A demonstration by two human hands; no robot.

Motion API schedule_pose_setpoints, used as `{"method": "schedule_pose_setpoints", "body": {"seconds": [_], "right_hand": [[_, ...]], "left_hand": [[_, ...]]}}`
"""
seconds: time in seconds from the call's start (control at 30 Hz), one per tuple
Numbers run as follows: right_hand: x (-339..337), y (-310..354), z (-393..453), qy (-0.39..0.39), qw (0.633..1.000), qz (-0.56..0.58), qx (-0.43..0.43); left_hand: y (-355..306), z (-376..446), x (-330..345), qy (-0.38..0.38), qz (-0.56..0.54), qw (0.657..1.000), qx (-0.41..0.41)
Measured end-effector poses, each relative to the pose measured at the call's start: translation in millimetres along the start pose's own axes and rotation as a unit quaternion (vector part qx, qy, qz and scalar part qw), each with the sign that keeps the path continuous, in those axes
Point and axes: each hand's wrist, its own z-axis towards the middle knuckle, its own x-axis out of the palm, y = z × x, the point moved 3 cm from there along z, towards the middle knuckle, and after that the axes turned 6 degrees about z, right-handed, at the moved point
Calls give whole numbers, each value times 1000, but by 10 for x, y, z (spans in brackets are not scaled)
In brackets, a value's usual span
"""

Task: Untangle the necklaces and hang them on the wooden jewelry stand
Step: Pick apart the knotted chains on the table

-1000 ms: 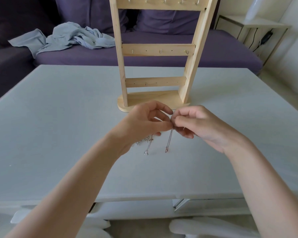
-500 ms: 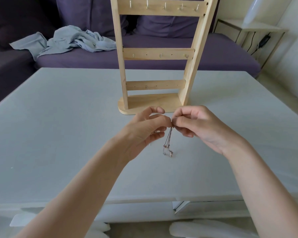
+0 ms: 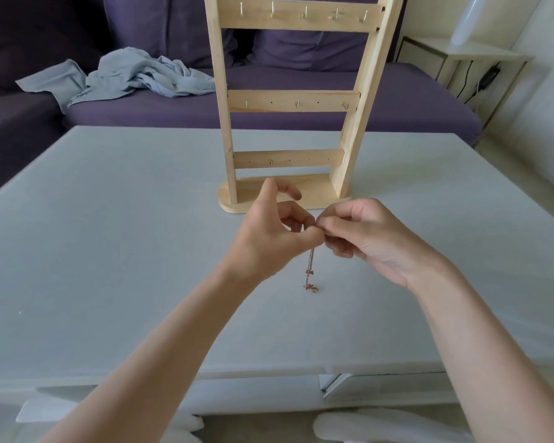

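Both hands meet fingertip to fingertip above the table (image 3: 109,251): the left hand (image 3: 269,238) and right hand (image 3: 365,238) each pinch the top of a chain (image 3: 311,270), which hangs in one thin bunch; how many necklaces it holds I cannot tell. One stand (image 3: 288,100) behind, three bars, hooks bare

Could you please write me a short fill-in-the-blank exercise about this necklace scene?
1. Both hands pinch the top of a thin ____ that dangles over the table.
2. The wooden jewelry stand has ____ crossbars.
3. No necklace hangs on the stand's ____ yet.
4. A crumpled grey cloth lies on the ____ sofa.

Missing words: necklace; three; hooks; purple
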Motion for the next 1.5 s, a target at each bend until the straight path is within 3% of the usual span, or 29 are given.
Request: {"method": "schedule_pose_setpoints", "body": {"seconds": [0.2, 0.4, 0.47, 0.57, 0.8, 0.9, 1.07, 1.2, 1.23, 1.3, 1.37, 1.4, 1.5], "right_hand": [[6, 6, 23, -3, 997, 73, -3], [61, 5, 61, -25, 986, 162, -39], [70, 2, 68, -56, 989, 127, -51], [83, -1, 67, -87, 991, 93, -47], [60, 29, 61, -87, 995, -21, -47], [38, 51, 66, -82, 993, -50, -74], [24, 77, 53, -53, 992, -11, -117], [45, 43, 66, -59, 990, 71, -109], [49, 25, 76, -61, 990, 88, -96], [67, -11, 83, -64, 991, 97, -63], [73, -35, 83, -69, 995, 57, -39], [73, -36, 81, -73, 996, 29, -35], [56, -7, 76, -85, 994, 9, -69]], "left_hand": [[-29, 7, 17, -32, -77, 996, -5], [33, 11, 73, -2, -285, 955, -82], [16, 14, 72, -20, -242, 968, -61], [-34, 28, 26, -61, -51, 996, 40], [-64, 9, -55, -68, 122, 982, 130], [-57, 17, -72, -60, 117, 987, 93], [8, 34, -51, -13, -107, 993, -40], [12, 56, -26, -5, -215, 974, -68], [-20, 48, -35, -14, -194, 980, -46], [-80, 32, -70, -47, -41, 996, 64], [-124, -8, -47, -55, 136, 975, 170], [-124, -25, -26, -56, 171, 966, 185], [-112, -18, -21, -61, 68, 989, 117]]}}
